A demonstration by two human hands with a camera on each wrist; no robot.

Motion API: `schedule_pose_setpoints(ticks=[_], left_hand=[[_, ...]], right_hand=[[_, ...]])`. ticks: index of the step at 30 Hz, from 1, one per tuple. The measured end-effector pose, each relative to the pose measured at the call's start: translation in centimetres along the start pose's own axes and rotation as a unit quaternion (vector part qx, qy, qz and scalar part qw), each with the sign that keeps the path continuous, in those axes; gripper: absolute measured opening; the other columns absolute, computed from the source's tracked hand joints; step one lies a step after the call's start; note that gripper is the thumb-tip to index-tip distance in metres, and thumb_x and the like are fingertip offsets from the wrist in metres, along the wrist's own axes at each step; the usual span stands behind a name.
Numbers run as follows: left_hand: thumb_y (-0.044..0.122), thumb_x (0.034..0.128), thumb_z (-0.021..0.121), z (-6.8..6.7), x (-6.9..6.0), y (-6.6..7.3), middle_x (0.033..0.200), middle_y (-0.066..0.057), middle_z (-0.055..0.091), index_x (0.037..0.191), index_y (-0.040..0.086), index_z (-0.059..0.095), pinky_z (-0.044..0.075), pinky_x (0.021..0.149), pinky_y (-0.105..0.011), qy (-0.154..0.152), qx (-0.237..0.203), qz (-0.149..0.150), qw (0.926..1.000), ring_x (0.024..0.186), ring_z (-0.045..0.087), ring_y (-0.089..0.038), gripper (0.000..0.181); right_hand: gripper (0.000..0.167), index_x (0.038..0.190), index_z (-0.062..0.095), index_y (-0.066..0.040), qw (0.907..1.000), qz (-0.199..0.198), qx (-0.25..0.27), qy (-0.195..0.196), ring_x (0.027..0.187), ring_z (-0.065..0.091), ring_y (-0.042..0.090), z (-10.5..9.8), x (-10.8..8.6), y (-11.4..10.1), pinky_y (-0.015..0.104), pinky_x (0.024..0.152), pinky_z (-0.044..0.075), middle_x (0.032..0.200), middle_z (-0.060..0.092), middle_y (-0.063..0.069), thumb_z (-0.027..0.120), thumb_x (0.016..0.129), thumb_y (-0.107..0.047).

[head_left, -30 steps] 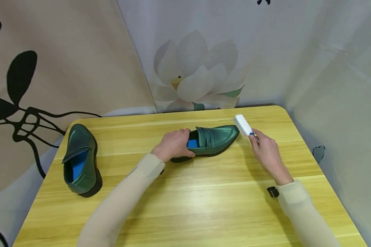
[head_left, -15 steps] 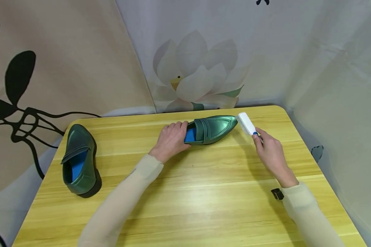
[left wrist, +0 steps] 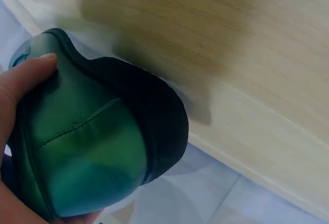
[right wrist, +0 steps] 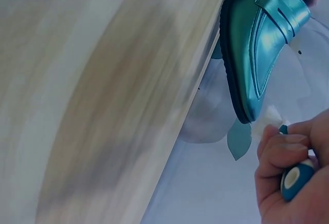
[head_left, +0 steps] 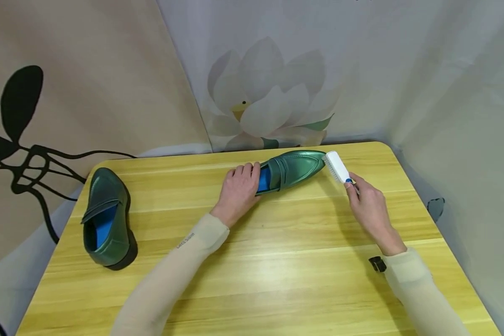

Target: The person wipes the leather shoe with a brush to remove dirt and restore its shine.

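A green loafer point(head_left: 301, 166) with a blue insole is tilted above the far part of the table, its pointed toe to the right. My left hand point(head_left: 237, 193) grips it by the heel end; in the left wrist view the thumb lies along the side of the green heel point(left wrist: 87, 136), beside the black sole. My right hand point(head_left: 370, 210) holds a white brush point(head_left: 337, 165) by its blue-and-white handle point(right wrist: 298, 182). The bristles are at the shoe's toe tip; whether they touch it I cannot tell. In the right wrist view the brush head is mostly hidden behind the fingers.
A second green loafer point(head_left: 106, 219) stands on the left of the wooden table point(head_left: 277, 280), toe toward the back. Pale curtains point(head_left: 143, 84) with printed flowers and leaves hang behind the table and on both sides.
My left hand has raised the loafer from the tabletop, moving it toward the back edge and angling its toe. My right hand and the brush have shifted slightly right, staying by the toe.
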State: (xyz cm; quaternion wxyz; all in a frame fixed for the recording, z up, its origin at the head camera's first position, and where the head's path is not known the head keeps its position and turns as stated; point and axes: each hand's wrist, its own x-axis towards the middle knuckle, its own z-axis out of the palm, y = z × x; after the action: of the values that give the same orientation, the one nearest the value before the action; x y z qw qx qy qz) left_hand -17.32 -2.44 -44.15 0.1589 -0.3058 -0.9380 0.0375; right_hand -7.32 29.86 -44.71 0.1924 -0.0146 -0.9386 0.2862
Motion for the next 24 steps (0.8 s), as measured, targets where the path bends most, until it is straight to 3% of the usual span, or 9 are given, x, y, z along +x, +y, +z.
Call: schedule_pose_setpoints(ticks=[4, 7, 9, 12, 16, 21, 24], left_hand=[[0.058, 0.0768, 0.087, -0.5, -0.4, 0.2, 0.133, -0.018, 0.059, 0.149, 0.001, 0.043, 0.052, 0.099, -0.049, -0.021, -0.017, 0.002, 0.9996, 0.117, 0.061, -0.034, 0.102], [0.061, 0.0796, 0.083, -1.1, -0.7, -0.1, 0.141, -0.019, 0.056, 0.154, 0.002, 0.040, 0.047, 0.106, -0.051, -0.053, -0.074, 0.003, 0.9958, 0.126, 0.056, -0.036, 0.105], [0.062, 0.0848, 0.078, -1.6, -0.9, -0.5, 0.146, -0.018, 0.053, 0.157, 0.004, 0.039, 0.043, 0.111, -0.052, -0.075, -0.127, 0.001, 0.9891, 0.132, 0.052, -0.037, 0.100], [0.055, 0.0967, 0.067, -1.9, -1.3, -1.4, 0.151, -0.015, 0.052, 0.157, 0.006, 0.041, 0.038, 0.115, -0.050, -0.084, -0.204, 0.000, 0.9753, 0.138, 0.049, -0.035, 0.082], [0.036, 0.1085, 0.054, -1.6, -1.8, -2.5, 0.151, -0.011, 0.054, 0.154, 0.009, 0.050, 0.036, 0.118, -0.046, -0.070, -0.298, 0.000, 0.9521, 0.140, 0.049, -0.031, 0.053], [0.029, 0.1087, 0.056, -1.2, -2.3, -3.2, 0.150, -0.009, 0.055, 0.150, 0.012, 0.055, 0.036, 0.117, -0.049, -0.077, -0.391, -0.026, 0.9168, 0.139, 0.049, -0.031, 0.045], [0.032, 0.1068, 0.060, -1.1, -2.4, -3.5, 0.150, -0.012, 0.053, 0.149, 0.011, 0.055, 0.039, 0.114, -0.052, -0.091, -0.422, -0.046, 0.9009, 0.135, 0.049, -0.033, 0.047]], right_hand=[[0.040, 0.138, 0.058, 0.011, 1.0000, -0.004, 0.001, 0.006, 0.068, 0.063, 0.032, 0.2, 0.1, 0.0, 0.040, 0.055, 0.046, 0.101, 0.070, 0.029, 0.055, 0.108, -0.016], [0.040, 0.138, 0.058, 0.010, 0.9999, -0.007, 0.001, 0.012, 0.065, 0.061, 0.031, 0.3, 0.2, 0.0, 0.037, 0.054, 0.045, 0.095, 0.070, 0.027, 0.056, 0.108, -0.016], [0.040, 0.138, 0.058, 0.011, 0.9999, -0.007, 0.001, 0.013, 0.066, 0.062, 0.031, 0.3, 0.3, -0.1, 0.037, 0.053, 0.045, 0.096, 0.070, 0.027, 0.056, 0.108, -0.016], [0.041, 0.139, 0.057, 0.011, 0.9999, -0.005, 0.002, 0.009, 0.068, 0.063, 0.032, 0.2, 0.2, -0.2, 0.035, 0.053, 0.045, 0.102, 0.070, 0.029, 0.055, 0.109, -0.017], [0.041, 0.140, 0.057, 0.010, 0.9999, -0.008, 0.003, 0.006, 0.066, 0.062, 0.031, 0.2, 0.0, -0.5, 0.035, 0.052, 0.045, 0.104, 0.069, 0.030, 0.056, 0.108, -0.017], [0.039, 0.139, 0.058, 0.008, 0.9995, -0.023, -0.002, 0.022, 0.059, 0.055, 0.026, 0.1, -0.5, -0.5, 0.034, 0.050, 0.041, 0.095, 0.069, 0.026, 0.058, 0.107, -0.014], [0.038, 0.139, 0.058, 0.009, 0.9988, -0.039, -0.007, 0.029, 0.058, 0.053, 0.025, 0.0, -0.8, -0.5, 0.034, 0.049, 0.040, 0.095, 0.069, 0.026, 0.059, 0.106, -0.012]])
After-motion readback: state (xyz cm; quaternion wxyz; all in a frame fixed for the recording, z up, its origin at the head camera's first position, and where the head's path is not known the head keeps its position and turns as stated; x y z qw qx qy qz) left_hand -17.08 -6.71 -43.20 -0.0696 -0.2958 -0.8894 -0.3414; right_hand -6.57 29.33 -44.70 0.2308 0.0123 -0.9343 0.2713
